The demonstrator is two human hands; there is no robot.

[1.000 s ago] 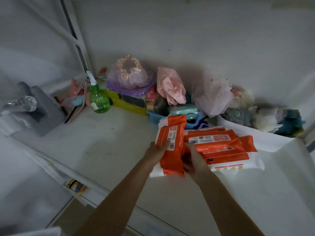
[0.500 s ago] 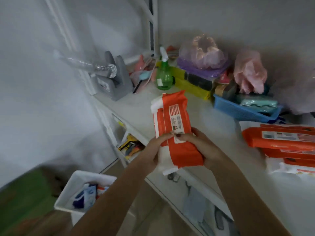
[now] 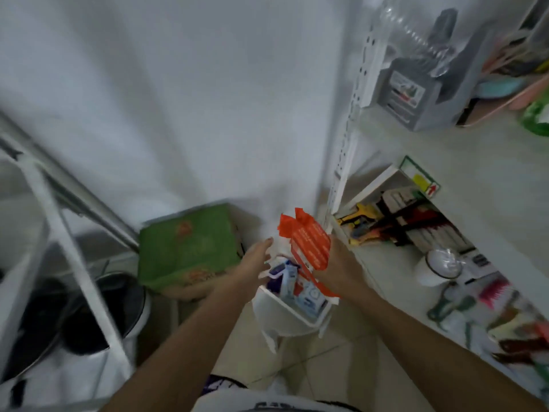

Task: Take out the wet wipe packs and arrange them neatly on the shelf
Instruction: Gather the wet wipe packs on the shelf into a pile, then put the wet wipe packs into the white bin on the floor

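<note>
My right hand (image 3: 338, 269) is shut on an orange wet wipe pack (image 3: 310, 246), held upright just above a white basket (image 3: 276, 319) on the floor. Inside the basket stand blue-and-white packs (image 3: 309, 298) and a purple one (image 3: 277, 278). My left hand (image 3: 255, 263) hovers at the basket's left rim with its fingers apart and nothing in it. The white shelf (image 3: 445, 150) runs along the right side of the view. The stack of orange packs on it is out of view.
A green box (image 3: 187, 245) lies on the floor left of the basket. A white perforated shelf post (image 3: 353, 114) rises behind it. A grey holder (image 3: 416, 93) sits on the upper shelf, with tools and clutter on the lower one (image 3: 445, 263). A black round object (image 3: 89, 316) is at left.
The view swung from the shelf top down to the floor basket. My left hand let go of the orange pack, which stays in my right hand, now over the basket.
</note>
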